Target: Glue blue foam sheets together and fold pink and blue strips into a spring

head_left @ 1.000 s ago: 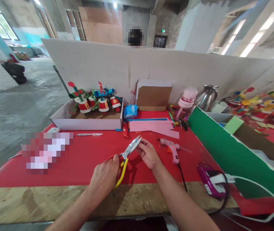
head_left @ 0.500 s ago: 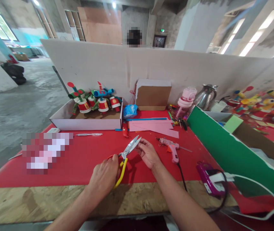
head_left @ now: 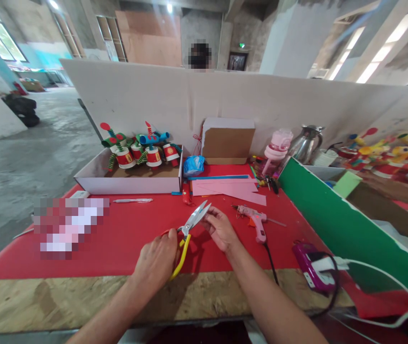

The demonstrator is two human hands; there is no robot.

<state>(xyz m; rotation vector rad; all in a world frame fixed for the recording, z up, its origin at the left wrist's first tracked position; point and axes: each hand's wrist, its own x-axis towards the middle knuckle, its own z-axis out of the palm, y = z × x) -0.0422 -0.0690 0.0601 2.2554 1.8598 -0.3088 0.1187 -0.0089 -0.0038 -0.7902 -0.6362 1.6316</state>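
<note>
Scissors (head_left: 187, 228) with one yellow and one red handle are in my left hand (head_left: 158, 253), whose fingers are wrapped round the handles. Their silver blades are slightly apart and point up and to the right, above the red tabletop (head_left: 125, 220). My right hand (head_left: 220, 228) is at the blade tips, its thumb and fingers pinched together. What it pinches is too small and hidden to name. To the right of it lies a pink glue gun (head_left: 256, 220), and beyond the hands are pink paper strips (head_left: 225, 188).
A white tray (head_left: 128, 185) of paper-cup figures stands at the back left. A pen (head_left: 132, 200) lies before it. At the right are a green-sided box (head_left: 336, 234), a purple power socket (head_left: 309, 267) and cables. Another person's arm (head_left: 397, 191) reaches across the far right.
Another person's arm has come into view over the box at the far right. My hands and the scissors have hardly moved.
</note>
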